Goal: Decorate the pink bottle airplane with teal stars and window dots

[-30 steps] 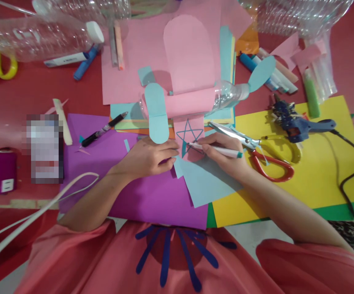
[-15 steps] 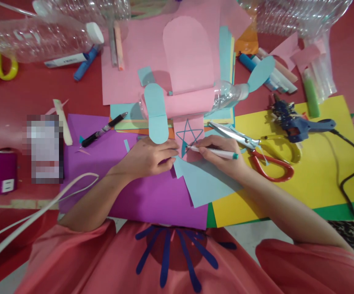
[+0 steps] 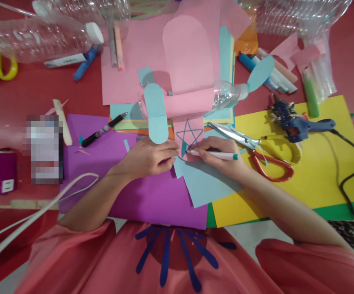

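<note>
A paper plane built round a clear plastic bottle [image 3: 226, 96] lies in front of me, with pink wings and a light-blue tail piece [image 3: 156, 112]. On the near pink wing [image 3: 192, 122] a star is outlined in teal, its lower left point coloured in. My right hand [image 3: 222, 155] grips a white felt-tip marker [image 3: 221, 155] with a green end; its tip touches the wing by that coloured point. My left hand [image 3: 152, 157] lies flat, fingers stretched out, fingertips at the wing's left edge just below the tail piece.
Scissors [image 3: 256, 151] and a blue glue gun [image 3: 296, 122] with a black cord lie on yellow paper [image 3: 318, 175] at right. A black pen [image 3: 103, 130] rests on purple paper [image 3: 164, 200]. Clear bottles [image 3: 42, 38] and markers [image 3: 86, 63] are farther back; a phone [image 3: 45, 151] lies left.
The marker tip has shifted slightly down along the star's lower left point, my right hand moving with it. My left hand has stayed in place.
</note>
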The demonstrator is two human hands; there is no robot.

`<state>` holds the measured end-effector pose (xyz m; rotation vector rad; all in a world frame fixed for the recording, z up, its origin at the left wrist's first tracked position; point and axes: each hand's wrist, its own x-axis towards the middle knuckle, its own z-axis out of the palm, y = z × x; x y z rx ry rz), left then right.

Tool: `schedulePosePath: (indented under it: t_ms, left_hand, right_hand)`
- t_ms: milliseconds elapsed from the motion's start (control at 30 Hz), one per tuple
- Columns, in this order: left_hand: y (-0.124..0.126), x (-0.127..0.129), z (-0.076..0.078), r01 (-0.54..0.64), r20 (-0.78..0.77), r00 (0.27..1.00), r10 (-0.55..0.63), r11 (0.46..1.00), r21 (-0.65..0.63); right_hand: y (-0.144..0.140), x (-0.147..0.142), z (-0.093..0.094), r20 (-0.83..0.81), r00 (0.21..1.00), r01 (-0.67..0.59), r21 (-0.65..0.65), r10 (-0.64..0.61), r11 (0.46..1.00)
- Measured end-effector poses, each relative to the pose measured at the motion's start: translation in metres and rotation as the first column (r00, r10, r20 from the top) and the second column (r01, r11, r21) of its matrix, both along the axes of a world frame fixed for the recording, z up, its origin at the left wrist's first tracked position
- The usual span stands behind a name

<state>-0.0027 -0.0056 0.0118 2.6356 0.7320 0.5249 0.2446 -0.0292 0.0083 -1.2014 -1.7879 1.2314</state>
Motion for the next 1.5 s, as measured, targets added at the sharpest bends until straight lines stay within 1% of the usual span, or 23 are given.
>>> schedulePosePath:
  t_ms: [67, 233, 367, 467, 567, 733, 967, 1133, 1333, 1400, 1500]
  left_hand:
    - [0.0000, -0.0005, -0.0006, -0.002, -0.008, 1.000, 0.002, 1.000, -0.010]
    - [0.0003, -0.0004, -0.0008, -0.001, -0.013, 1.000, 0.000, 1.000, -0.006]
    - [0.0009, 0.0006, 0.0011, 0.007, -0.001, 1.000, -0.007, 1.000, 0.004]
    - [0.0010, 0.0006, 0.0015, 0.006, -0.005, 1.000, -0.006, 1.000, 0.008]
    - [0.0008, 0.0002, 0.0009, 0.004, -0.004, 1.000, -0.004, 1.000, 0.011]
    - [0.0009, 0.0007, -0.0003, 0.000, -0.002, 1.000, 0.000, 1.000, 0.009]
    - [0.0005, 0.0005, 0.0001, 0.009, 0.031, 0.999, -0.010, 0.999, 0.044]
    - [0.0007, -0.0001, 0.0014, -0.003, -0.004, 1.000, 0.003, 1.000, 0.012]
    - [-0.0001, -0.0007, 0.0003, -0.013, -0.038, 0.999, 0.012, 1.000, -0.015]
    - [0.0001, -0.0002, 0.0002, -0.010, -0.029, 1.000, 0.010, 1.000, -0.002]
    - [0.0008, 0.0006, 0.0006, 0.001, -0.011, 1.000, -0.001, 1.000, 0.025]
  right_hand:
    - [0.0002, 0.0003, -0.0002, -0.002, 1.000, 0.006, -0.012, -0.006, 1.000]
    - [-0.0009, -0.0002, -0.0009, -0.044, 0.996, 0.079, -0.069, -0.083, 0.994]
    - [-0.0018, -0.0027, 0.0009, -0.033, 0.988, 0.152, -0.057, -0.154, 0.987]
    - [-0.0019, -0.0037, 0.0012, -0.014, 0.984, 0.175, -0.056, -0.176, 0.983]
    - [-0.0020, -0.0029, -0.0006, -0.018, 0.988, 0.151, -0.057, -0.152, 0.987]
    - [-0.0018, -0.0006, -0.0037, 0.003, 0.993, 0.115, -0.024, -0.115, 0.993]
    - [-0.0014, -0.0012, -0.0022, 0.034, 0.995, 0.091, -0.038, -0.089, 0.995]
    - [-0.0012, -0.0019, -0.0004, -0.008, 0.996, 0.085, -0.030, -0.085, 0.996]
    - [-0.0008, -0.0013, 0.0004, 0.003, 0.999, 0.051, -0.051, -0.050, 0.997]
    - [-0.0011, -0.0013, 0.0006, -0.006, 0.998, 0.058, -0.057, -0.058, 0.997]
    - [-0.0011, -0.0015, 0.0009, -0.027, 0.993, 0.114, -0.051, -0.115, 0.992]
